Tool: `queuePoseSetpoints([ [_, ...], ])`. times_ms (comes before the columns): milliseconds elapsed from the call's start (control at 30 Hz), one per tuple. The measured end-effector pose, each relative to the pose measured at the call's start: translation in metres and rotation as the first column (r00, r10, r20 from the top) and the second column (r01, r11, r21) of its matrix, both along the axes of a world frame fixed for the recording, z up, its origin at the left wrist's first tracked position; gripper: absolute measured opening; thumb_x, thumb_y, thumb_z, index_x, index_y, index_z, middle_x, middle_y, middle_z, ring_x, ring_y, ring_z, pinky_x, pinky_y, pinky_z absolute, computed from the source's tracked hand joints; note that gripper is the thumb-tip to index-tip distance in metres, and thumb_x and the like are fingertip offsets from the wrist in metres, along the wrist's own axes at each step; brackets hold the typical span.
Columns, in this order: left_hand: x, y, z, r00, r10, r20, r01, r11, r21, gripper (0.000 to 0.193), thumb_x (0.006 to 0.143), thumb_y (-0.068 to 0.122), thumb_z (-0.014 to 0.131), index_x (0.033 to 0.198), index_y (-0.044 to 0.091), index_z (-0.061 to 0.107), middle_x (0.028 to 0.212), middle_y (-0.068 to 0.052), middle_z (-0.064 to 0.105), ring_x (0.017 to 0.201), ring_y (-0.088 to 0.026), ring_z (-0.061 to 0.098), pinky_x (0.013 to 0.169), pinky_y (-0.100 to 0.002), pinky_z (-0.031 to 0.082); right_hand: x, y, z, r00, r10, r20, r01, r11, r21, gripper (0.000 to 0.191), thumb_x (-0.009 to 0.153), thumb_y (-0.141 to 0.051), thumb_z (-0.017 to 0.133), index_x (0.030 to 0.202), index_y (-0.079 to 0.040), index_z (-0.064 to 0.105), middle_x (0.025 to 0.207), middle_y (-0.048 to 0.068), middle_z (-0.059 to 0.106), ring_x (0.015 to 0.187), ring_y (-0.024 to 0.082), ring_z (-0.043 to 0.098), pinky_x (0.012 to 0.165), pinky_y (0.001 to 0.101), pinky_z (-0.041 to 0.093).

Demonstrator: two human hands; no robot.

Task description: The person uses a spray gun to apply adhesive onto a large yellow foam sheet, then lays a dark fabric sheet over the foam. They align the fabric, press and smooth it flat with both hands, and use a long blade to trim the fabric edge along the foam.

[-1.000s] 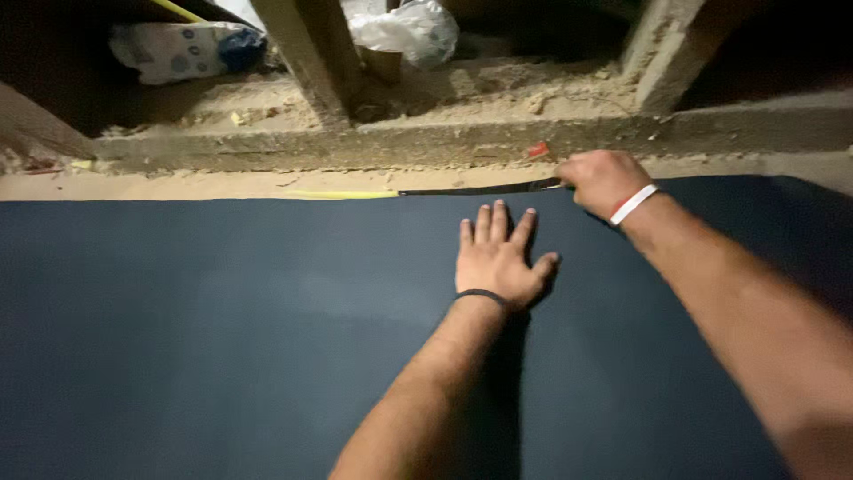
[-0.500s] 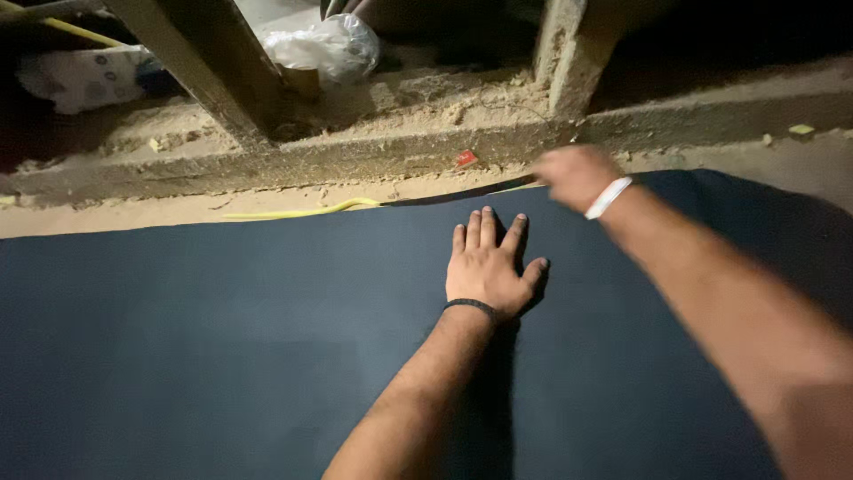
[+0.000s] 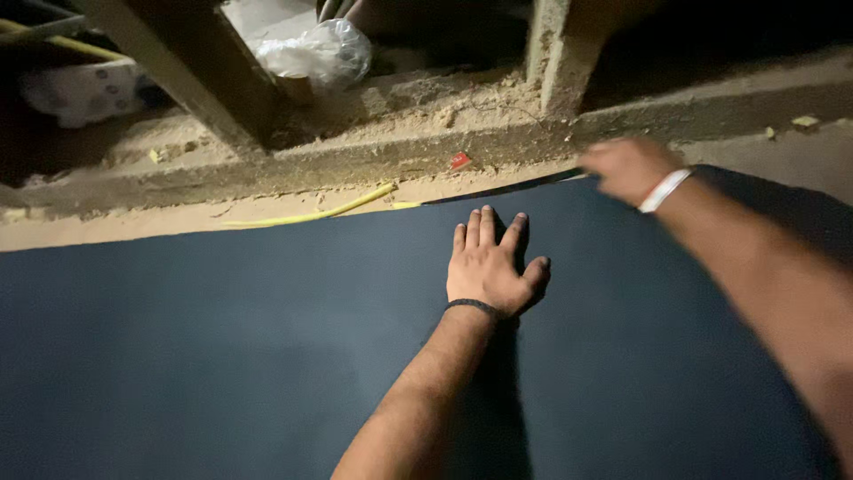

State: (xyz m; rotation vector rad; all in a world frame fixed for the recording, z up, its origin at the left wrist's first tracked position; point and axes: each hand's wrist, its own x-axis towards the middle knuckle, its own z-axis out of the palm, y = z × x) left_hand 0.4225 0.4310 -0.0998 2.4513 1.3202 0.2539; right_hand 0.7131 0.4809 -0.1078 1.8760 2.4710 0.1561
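Observation:
A large dark blue-grey sheet (image 3: 222, 338) lies flat and fills the lower part of the view. My left hand (image 3: 490, 267), with a black band at the wrist, rests palm down on it near its far edge and holds nothing. My right hand (image 3: 626, 167), with a white wristband, is at the sheet's far edge to the right. Its fingers are curled, but it is blurred by motion, so I cannot tell what it grips. A thin dark strip (image 3: 506, 188) runs along the edge from that hand toward the left.
Beyond the sheet is a dusty concrete ledge (image 3: 267, 173) strewn with sawdust. A yellow strip (image 3: 329, 212) and a small red piece (image 3: 460, 161) lie there. Wooden posts (image 3: 555, 53) rise behind, with a clear plastic bag (image 3: 315, 53) and a white patterned bundle (image 3: 80, 89).
My right hand has slid to the right along the sheet's far edge. My left hand has stayed flat in place. The view has shifted, so more of the yellow strip shows.

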Motion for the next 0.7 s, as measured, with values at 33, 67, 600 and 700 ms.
queuePoseSetpoints([
  [33,0.000,0.000,-0.001,1.000,-0.010,0.011,0.010,1.000,0.010,0.079,0.088,0.061,0.051,0.156,0.021,0.041,0.162,-0.029,0.028,0.153,-0.042,0.020,0.124,-0.052,0.012,0.013,-0.004,0.004,0.999,-0.022,0.037,0.023,1.000,-0.017,0.063,0.071,-0.013,0.080,0.132,-0.016,0.065,0.127,0.006,0.069,0.110,0.028,0.068,0.092,0.0419,0.058],
  [67,0.000,0.000,-0.001,1.000,-0.003,0.021,0.002,1.000,0.020,0.079,0.088,0.061,0.051,0.155,0.021,0.041,0.161,-0.029,0.028,0.153,-0.042,0.021,0.124,-0.053,0.012,0.015,-0.003,0.002,0.997,-0.032,0.070,0.033,0.999,-0.021,0.062,0.072,-0.016,0.080,0.132,-0.017,0.065,0.128,0.007,0.068,0.112,0.028,0.067,0.094,0.0422,0.057],
  [600,-0.001,0.001,0.000,0.999,0.003,0.035,-0.003,1.000,0.011,0.078,0.088,0.060,0.054,0.154,0.022,0.042,0.161,-0.029,0.029,0.152,-0.042,0.022,0.123,-0.053,0.013,0.076,-0.046,0.016,0.880,-0.327,0.344,0.356,0.934,-0.025,0.063,0.090,-0.025,0.073,0.150,-0.026,0.056,0.146,0.005,0.063,0.131,0.025,0.064,0.110,0.0437,0.055],
  [700,-0.002,0.001,0.001,1.000,0.006,0.017,-0.007,0.999,0.036,0.076,0.089,0.060,0.054,0.155,0.022,0.043,0.162,-0.028,0.030,0.154,-0.041,0.023,0.125,-0.052,0.015,0.054,-0.036,0.013,0.946,-0.219,0.240,0.236,0.971,-0.043,0.061,0.088,-0.022,0.070,0.147,-0.026,0.057,0.144,0.004,0.065,0.126,0.026,0.065,0.109,0.0430,0.055],
])
